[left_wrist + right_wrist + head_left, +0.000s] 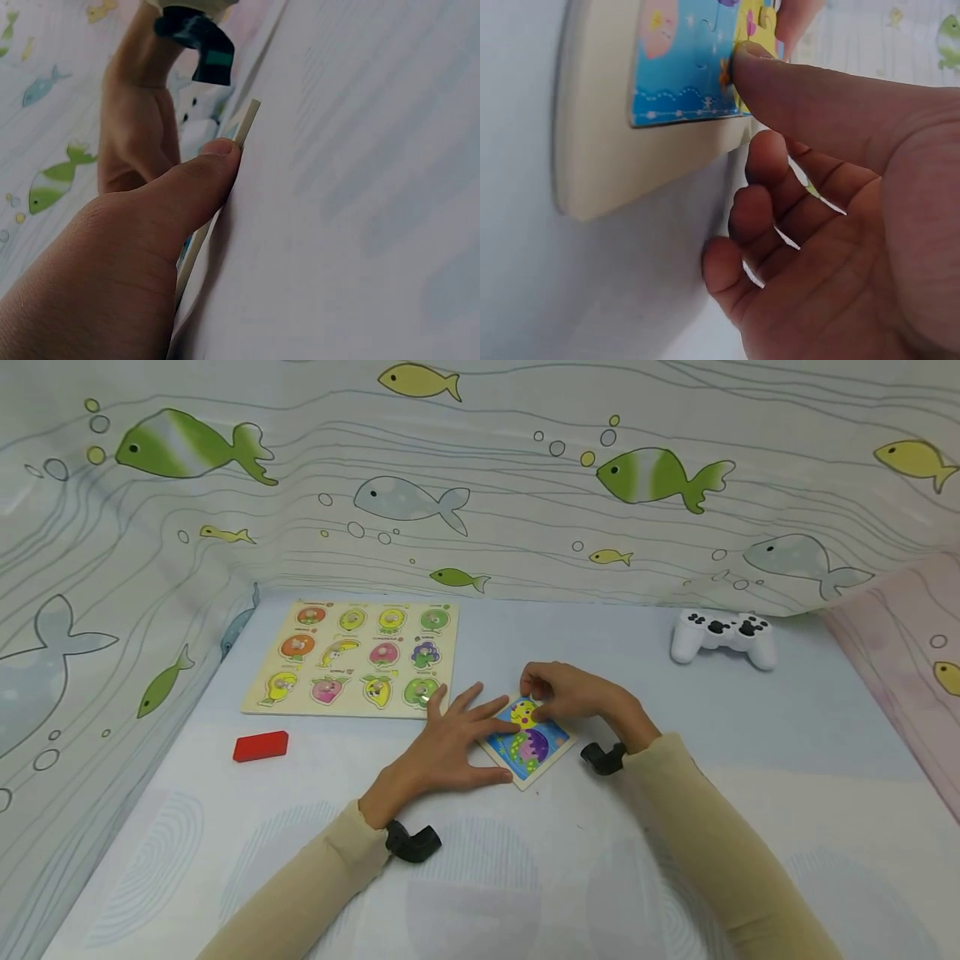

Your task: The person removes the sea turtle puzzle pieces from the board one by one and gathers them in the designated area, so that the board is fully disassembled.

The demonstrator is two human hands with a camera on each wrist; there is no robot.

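A small jigsaw puzzle (pixel 553 742) in a pale wooden frame lies turned cornerwise on the table, with a yellow, purple and blue sea picture. My left hand (pixel 442 752) rests spread at its left side; the thumb touches the frame's near edge (pixel 246 124) and the forefinger lies over the picture. At the far corner my right hand (pixel 573 693) has its fingers curled. Its thumb (pixel 769 79) and forefinger pinch a yellow jigsaw piece (pixel 522 713); the right wrist view hides the forefinger tip and part of the piece.
A wooden fruit peg board (pixel 352 706) lies beyond my left hand, close to its fingertips. A red block (pixel 260 746) sits at the left. A white game controller (pixel 723 639) lies at the back right. Fish-print cloth (pixel 525 543) stands behind the table.
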